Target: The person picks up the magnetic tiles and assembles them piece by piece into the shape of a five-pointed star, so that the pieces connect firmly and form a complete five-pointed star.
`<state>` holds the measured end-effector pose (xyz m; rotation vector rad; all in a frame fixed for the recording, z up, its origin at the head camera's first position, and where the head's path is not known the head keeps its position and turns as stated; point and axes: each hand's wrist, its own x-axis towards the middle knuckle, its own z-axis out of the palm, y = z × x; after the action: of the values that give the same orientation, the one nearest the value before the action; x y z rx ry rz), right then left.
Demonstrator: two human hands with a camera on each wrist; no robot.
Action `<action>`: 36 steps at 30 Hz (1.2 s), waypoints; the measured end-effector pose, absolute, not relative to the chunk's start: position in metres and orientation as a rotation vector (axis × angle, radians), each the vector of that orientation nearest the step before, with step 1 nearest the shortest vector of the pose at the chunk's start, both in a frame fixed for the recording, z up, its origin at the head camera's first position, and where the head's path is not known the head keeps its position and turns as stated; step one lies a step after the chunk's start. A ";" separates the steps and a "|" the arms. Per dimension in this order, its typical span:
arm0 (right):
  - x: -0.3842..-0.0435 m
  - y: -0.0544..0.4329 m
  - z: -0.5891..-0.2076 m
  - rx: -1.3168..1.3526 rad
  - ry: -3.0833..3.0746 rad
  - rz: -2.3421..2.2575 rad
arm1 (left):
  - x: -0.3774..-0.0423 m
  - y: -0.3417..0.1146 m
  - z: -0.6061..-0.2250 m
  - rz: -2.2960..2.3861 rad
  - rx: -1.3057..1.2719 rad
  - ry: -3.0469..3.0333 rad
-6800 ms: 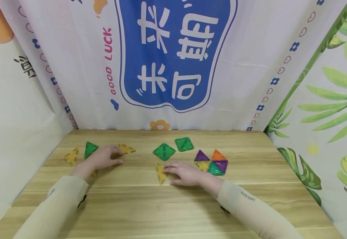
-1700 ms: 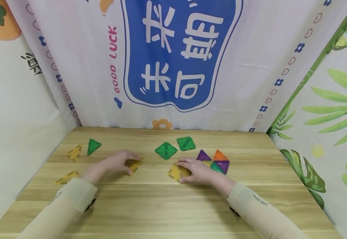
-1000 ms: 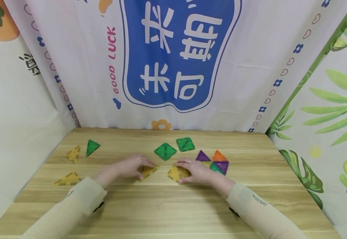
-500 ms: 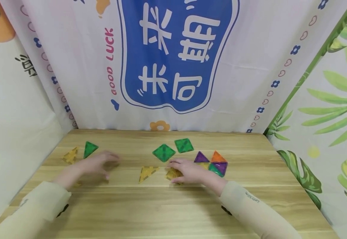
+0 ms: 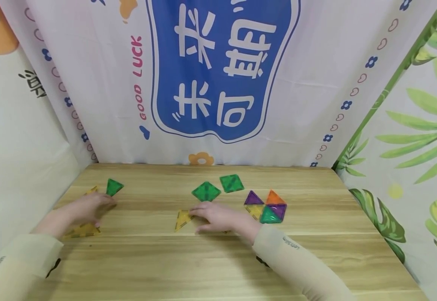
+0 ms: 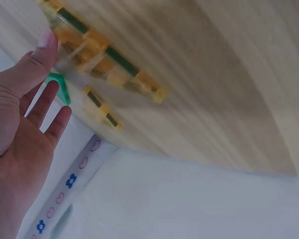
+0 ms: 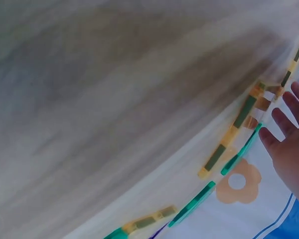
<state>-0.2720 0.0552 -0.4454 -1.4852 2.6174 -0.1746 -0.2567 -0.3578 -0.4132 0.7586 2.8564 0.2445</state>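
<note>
Translucent triangular magnetic tiles lie on the wooden table. My left hand (image 5: 87, 208) is over the left side, its fingers loosely extended above a yellow triangle tile (image 5: 83, 230). In the left wrist view, the thumb is by that yellow tile (image 6: 97, 47) with nothing pinched. A green triangle tile (image 5: 113, 186) lies just beyond the fingertips. At the centre, my right hand (image 5: 218, 219) touches the edge of another yellow triangle tile (image 5: 182, 219) with relaxed fingers. More yellow tile is mostly hidden beneath this hand in the head view; the right wrist view shows yellow tiles (image 7: 231, 132) beside the fingers.
Two green tile shapes (image 5: 206, 191) (image 5: 231, 183) lie behind the right hand. To the right, purple, orange, yellow and green triangles (image 5: 271, 215) form a joined cluster. A second yellow tile (image 5: 92, 190) is behind the left hand. Printed cloth (image 5: 297, 125) hangs along the table's back edge.
My left hand slid a yellow triangle to the centre, let go and moved back to the left side. My right hand shifted left from the yellow tiles it covered to that triangle.
</note>
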 end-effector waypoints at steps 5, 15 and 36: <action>-0.268 0.054 -0.450 -1.455 2.649 -0.155 | -0.257 -0.354 -0.417 0.231 0.801 2.917; -0.264 0.062 -0.452 -1.422 2.685 -0.186 | -0.269 -0.335 -0.430 0.287 0.810 2.956; -0.274 0.060 -0.442 -1.485 2.713 -0.297 | -0.286 -0.293 -0.433 0.449 0.901 2.850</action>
<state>-0.2740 0.0600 -0.4424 -1.4849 2.7128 -0.2970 -0.2865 -0.2934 -0.4325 0.9007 2.8503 0.4485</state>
